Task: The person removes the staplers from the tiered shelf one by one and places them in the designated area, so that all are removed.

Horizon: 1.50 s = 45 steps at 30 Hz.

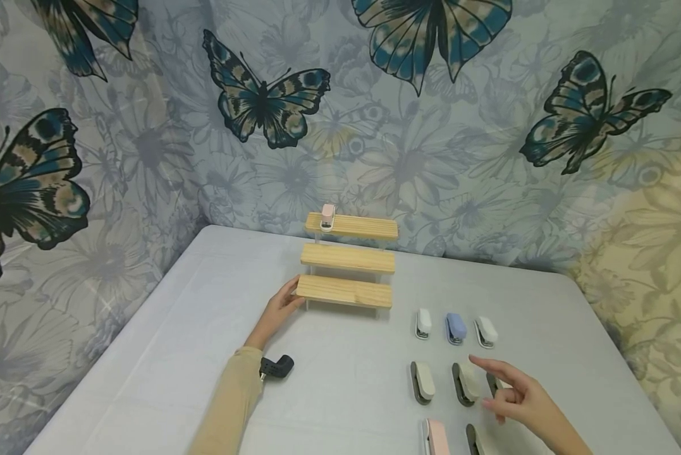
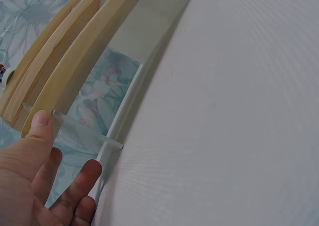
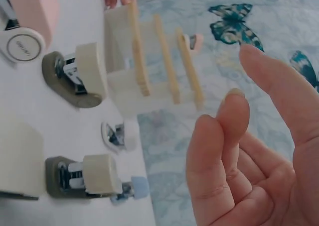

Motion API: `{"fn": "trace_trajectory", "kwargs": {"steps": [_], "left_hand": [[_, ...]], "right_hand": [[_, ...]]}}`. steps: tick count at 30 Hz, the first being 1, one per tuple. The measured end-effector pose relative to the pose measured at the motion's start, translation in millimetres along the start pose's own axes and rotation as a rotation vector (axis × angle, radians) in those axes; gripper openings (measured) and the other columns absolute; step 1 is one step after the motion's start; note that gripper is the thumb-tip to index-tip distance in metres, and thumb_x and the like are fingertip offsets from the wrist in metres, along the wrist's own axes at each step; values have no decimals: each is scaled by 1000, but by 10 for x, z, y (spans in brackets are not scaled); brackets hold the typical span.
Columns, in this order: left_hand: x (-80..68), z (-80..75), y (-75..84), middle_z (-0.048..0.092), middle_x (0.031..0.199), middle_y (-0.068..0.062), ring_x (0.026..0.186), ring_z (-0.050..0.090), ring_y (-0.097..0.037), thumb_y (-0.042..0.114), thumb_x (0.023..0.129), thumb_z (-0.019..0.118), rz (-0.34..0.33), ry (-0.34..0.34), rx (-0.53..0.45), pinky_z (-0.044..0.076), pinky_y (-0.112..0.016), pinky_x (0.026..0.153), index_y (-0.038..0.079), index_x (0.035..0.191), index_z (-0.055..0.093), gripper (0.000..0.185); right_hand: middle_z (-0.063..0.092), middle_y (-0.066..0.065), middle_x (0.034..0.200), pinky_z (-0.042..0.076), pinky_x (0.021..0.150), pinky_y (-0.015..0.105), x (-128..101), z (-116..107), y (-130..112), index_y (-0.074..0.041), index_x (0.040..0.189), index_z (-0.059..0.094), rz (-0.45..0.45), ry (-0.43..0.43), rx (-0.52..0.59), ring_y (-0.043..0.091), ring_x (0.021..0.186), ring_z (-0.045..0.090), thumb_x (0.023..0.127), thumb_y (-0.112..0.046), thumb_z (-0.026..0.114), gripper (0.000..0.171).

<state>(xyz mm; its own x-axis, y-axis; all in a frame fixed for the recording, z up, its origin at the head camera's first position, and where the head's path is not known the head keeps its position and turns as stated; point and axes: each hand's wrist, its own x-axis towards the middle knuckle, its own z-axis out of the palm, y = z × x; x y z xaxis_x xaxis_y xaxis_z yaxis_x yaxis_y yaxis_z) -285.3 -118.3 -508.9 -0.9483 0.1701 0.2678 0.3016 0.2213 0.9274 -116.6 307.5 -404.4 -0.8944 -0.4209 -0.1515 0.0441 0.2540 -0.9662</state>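
A three-tier wooden stand (image 1: 346, 265) stands at the middle of the white table (image 1: 175, 354), with a pink stapler (image 1: 328, 217) on its top tier. My left hand (image 1: 280, 309) rests against the left end of the bottom tier (image 2: 75, 61), thumb (image 2: 42, 121) on the clear side panel and fingers straight. My right hand (image 1: 508, 392) hovers with loosely spread fingers (image 3: 234, 111) and holds nothing. It is just above the rows of staplers at the lower right, nearest a beige stapler (image 1: 465, 383).
Right of the stand lie a white stapler (image 1: 423, 323), a blue one (image 1: 456, 328) and another white one (image 1: 485, 332). Nearer me are a beige stapler (image 1: 422, 382) and a pink one (image 1: 435, 437). Butterfly cloth (image 1: 408, 158) backs the table.
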Motion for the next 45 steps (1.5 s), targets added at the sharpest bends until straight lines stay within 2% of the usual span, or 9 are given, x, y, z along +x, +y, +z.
{"fn": "trace_trajectory", "kwargs": {"steps": [7, 13, 19, 26, 31, 35, 39, 43, 45], "left_hand": [[2, -8, -4, 30, 122, 0, 90, 46, -15, 32, 75, 51, -8, -7, -9, 38, -32, 74, 19, 124, 27, 56], [7, -13, -2, 30, 122, 2, 90, 45, -15, 32, 75, 51, -12, -11, -17, 38, -32, 74, 17, 124, 27, 56], [-13, -32, -10, 30, 122, 4, 88, 47, -14, 32, 75, 51, -21, 8, -13, 40, -32, 71, 19, 124, 28, 56], [-12, -33, -16, 29, 122, 2, 88, 47, -15, 31, 76, 50, 10, -4, 0, 40, -31, 71, 19, 124, 28, 54], [5, -22, -5, 28, 123, 2, 89, 47, -15, 31, 76, 50, 28, -12, 4, 40, -30, 71, 17, 124, 27, 55], [18, -17, 7, 29, 123, 3, 89, 47, -14, 31, 76, 50, 25, -5, 4, 41, -30, 71, 16, 124, 28, 55], [18, -20, -3, 29, 122, 2, 88, 47, -15, 31, 75, 51, 23, -4, 3, 41, -30, 69, 17, 124, 28, 55], [12, -22, -31, 29, 123, 2, 87, 47, -15, 31, 76, 50, 35, -11, 22, 42, -30, 67, 18, 124, 26, 55], [8, -20, -41, 28, 123, 1, 87, 48, -15, 30, 77, 49, 48, -18, 31, 42, -29, 66, 17, 124, 26, 55]], "right_hand": [[31, -2, 122, 38, 44, 37, 256, -76, 31, -8, 123, 26, -118, 98, 6, 20, 50, 45, 79, -4, 46, 49], [17, 6, 128, 38, 45, 37, 602, -262, 259, -7, 125, 23, -223, 14, -14, 26, 48, 43, 80, 0, 43, 49], [24, 6, 126, 40, 44, 36, 854, 34, -391, -9, 122, 30, -217, 22, -49, 24, 45, 42, 79, -6, 48, 47], [25, 6, 125, 40, 46, 37, 1256, 184, -564, -10, 122, 31, -258, 8, -84, 25, 47, 42, 79, -10, 49, 46], [23, 2, 126, 39, 48, 37, 1783, 42, -309, -16, 122, 30, -328, -10, -49, 23, 50, 42, 79, -15, 49, 47], [19, -2, 127, 38, 45, 42, 2382, -188, 50, -20, 123, 27, -342, 15, -86, 26, 53, 44, 79, -16, 49, 49], [16, -1, 128, 40, 46, 39, 2992, -365, 306, -17, 124, 26, -424, 50, -6, 27, 54, 46, 79, -12, 49, 51], [16, -3, 128, 41, 46, 38, 3439, -394, 365, -20, 123, 27, -475, 54, 70, 27, 54, 47, 77, -17, 52, 53], [17, -2, 128, 42, 50, 38, 3382, -244, 82, -20, 123, 28, -435, 57, 112, 27, 54, 47, 77, -18, 52, 52]]}}
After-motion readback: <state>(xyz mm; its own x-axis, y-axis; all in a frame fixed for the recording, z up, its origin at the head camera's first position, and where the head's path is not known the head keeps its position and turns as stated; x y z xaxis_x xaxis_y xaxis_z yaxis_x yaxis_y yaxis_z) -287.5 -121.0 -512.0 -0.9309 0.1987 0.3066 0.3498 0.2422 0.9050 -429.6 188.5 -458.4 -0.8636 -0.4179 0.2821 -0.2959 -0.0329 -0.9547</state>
